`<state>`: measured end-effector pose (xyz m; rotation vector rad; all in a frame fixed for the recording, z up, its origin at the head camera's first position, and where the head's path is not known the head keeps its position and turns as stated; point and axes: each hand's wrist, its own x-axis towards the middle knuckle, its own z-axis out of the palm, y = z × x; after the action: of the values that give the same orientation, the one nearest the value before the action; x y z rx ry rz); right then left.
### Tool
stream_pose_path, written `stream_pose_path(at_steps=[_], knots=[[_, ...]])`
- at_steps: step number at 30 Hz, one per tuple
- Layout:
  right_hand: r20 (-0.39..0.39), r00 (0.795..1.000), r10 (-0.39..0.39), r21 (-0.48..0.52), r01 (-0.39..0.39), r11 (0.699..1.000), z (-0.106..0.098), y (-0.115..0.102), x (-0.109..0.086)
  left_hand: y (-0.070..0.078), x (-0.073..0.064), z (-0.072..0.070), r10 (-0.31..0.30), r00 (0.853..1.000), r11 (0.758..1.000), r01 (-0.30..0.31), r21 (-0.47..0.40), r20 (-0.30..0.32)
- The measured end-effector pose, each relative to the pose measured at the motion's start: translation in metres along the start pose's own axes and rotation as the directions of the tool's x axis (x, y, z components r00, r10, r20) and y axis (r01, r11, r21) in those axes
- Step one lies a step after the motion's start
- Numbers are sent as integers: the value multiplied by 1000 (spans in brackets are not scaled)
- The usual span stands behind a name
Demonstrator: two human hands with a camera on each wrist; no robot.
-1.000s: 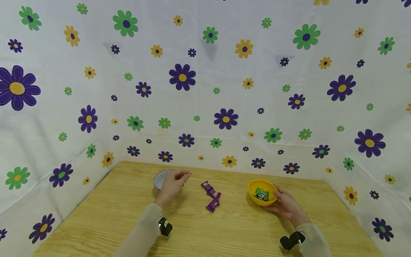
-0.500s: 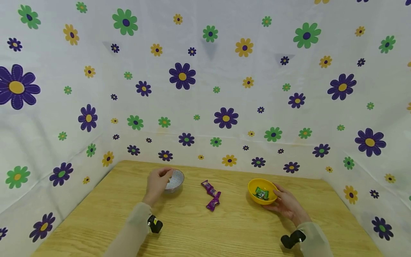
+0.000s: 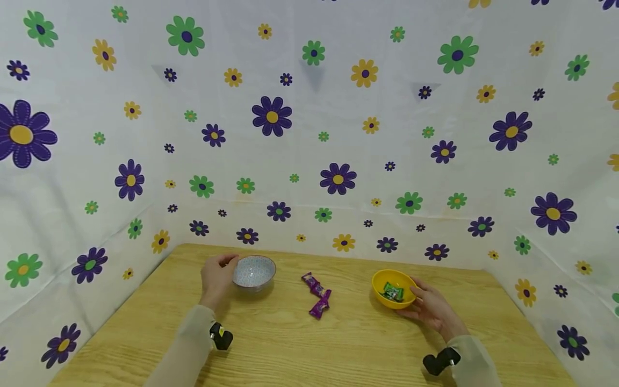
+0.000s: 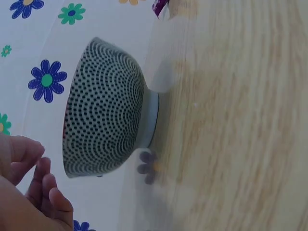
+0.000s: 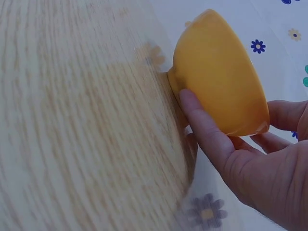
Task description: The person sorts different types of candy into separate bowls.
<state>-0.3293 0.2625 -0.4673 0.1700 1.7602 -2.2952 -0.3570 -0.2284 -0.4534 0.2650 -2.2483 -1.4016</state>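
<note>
A bowl with a blue-white inside (image 3: 254,269) stands on the left of the table. From the left wrist view its outside (image 4: 106,106) is covered in dark dots. My left hand (image 3: 217,277) is at this bowl's left rim, fingers loosely curled; a small gap separates fingertips and rim in the left wrist view. On the right, my right hand (image 3: 435,312) grips a yellow bowl (image 3: 382,301) by its side, thumb low on the wall in the right wrist view. Green-wrapped candies (image 3: 393,292) lie inside the yellow bowl. Several purple-wrapped candies (image 3: 319,290) lie between the two bowls.
The wooden table (image 3: 300,349) has its back edge against a white curtain (image 3: 309,161) printed with flowers, which also runs along both sides. Black wrist cameras (image 3: 221,336) are strapped over the sleeves.
My left hand has moved left, from over the patterned bowl to its left rim, uncovering the bowl. My right hand and the yellow bowl stay in place.
</note>
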Motion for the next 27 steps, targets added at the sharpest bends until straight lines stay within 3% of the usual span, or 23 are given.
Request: stream_pose_path(at_steps=[2, 5, 10, 14, 18, 22, 27], knots=[[-11, 1000, 2, -18, -2, 1000, 0, -2, -1, -5, 2, -3, -37, 999, 999, 37, -4, 6], [-28, 1000, 5, -51, -6, 999, 0, -3, -3, -14, 6, -9, -93, 993, 996, 94, -11, 67], [-46, 999, 1, -98, -6, 995, -3, -4, -5, -26, 10, -16, -100, 977, 995, 101, 7, 187], [-75, 997, -20, -100, 12, 995, -6, -5, -6, -30, 13, -16, -108, 954, 988, 134, -73, 278], [-128, 989, -75, -110, 61, 992, -7, -9, -9, -32, 14, -16, -146, 921, 959, 221, -177, 360], [-176, 973, -146, -150, 120, 981, -5, -15, -11, -32, 12, -16, -184, 899, 947, 270, -173, 397], [-186, 968, -170, -166, 140, 976, 1, -23, -12, -31, 11, -16, -221, 886, 931, 316, -181, 407]])
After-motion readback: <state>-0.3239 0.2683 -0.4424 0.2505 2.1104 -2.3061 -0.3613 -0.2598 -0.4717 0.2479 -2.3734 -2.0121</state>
